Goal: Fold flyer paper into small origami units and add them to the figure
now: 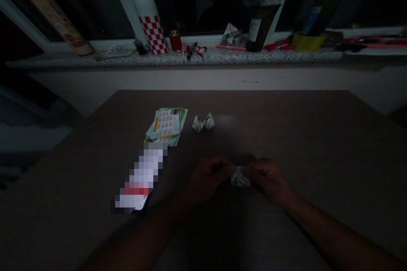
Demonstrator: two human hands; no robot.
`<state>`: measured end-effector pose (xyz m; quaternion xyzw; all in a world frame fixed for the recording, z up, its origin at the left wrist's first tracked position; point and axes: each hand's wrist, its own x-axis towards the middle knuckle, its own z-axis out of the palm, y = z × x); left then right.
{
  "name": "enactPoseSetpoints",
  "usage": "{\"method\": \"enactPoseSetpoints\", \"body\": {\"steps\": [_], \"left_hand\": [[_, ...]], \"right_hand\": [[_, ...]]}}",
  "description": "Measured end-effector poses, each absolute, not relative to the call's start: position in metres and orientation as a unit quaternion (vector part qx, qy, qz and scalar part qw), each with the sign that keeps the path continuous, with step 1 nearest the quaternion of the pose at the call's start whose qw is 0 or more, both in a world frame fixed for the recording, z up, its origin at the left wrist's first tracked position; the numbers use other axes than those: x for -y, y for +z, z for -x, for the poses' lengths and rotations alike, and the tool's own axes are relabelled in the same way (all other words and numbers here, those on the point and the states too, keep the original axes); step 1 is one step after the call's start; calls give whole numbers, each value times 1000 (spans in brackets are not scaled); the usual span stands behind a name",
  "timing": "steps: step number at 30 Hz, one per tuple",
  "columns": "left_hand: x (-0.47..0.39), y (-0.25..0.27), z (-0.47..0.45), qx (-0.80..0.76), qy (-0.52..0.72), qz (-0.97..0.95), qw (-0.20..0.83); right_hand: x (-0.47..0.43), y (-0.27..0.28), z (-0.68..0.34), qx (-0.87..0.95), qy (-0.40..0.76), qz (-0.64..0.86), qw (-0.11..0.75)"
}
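Observation:
Between my two hands is a small folded piece of printed paper (241,178), green and white, held just above or on the dark table. My left hand (211,175) pinches its upper left corner between thumb and fingers. On the other side, my right hand (267,178) grips the upper right edge, the thumb lying over the front of the paper. Farther back stand two small folded paper shapes (203,123) with pointed tips, side by side. Left of them lies a loose stack of printed paper sheets (167,126).
A lit phone (140,178) with a blurred screen lies left of my hands on the table (302,135). Along the granite windowsill (203,57) stand a red-checked white bottle (149,21), a red jar (175,41), a dark pouch (258,29) and a green bottle (330,0).

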<state>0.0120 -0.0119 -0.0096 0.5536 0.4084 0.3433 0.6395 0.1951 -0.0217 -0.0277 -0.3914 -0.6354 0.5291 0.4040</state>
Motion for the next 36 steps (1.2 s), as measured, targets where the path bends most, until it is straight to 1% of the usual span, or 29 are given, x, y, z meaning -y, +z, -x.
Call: {"method": "enactPoseSetpoints", "body": {"steps": [7, 13, 16, 20, 26, 29, 32, 36], "left_hand": [[12, -10, -13, -412, 353, -529, 652], [11, -13, -12, -379, 351, -515, 684], [11, -14, -12, -372, 346, -528, 681], [11, -14, -12, -391, 344, -542, 660], [15, -3, -9, -409, 345, -599, 596], [17, 1, -9, -427, 350, -614, 564], [19, 3, -10, -442, 365, -616, 540], [20, 2, -12, -453, 360, -615, 536]], "right_hand": [[22, -24, -193, 644, 507, 410, 400], [22, -25, -195, 623, 487, 415, 450], [22, -25, -195, 630, 479, 417, 447], [22, -22, -193, 661, 469, 407, 421], [23, -20, -191, 675, 471, 389, 414], [23, -22, -191, 674, 498, 369, 402], [23, -24, -190, 671, 541, 349, 369], [25, -24, -186, 664, 566, 342, 351]]}}
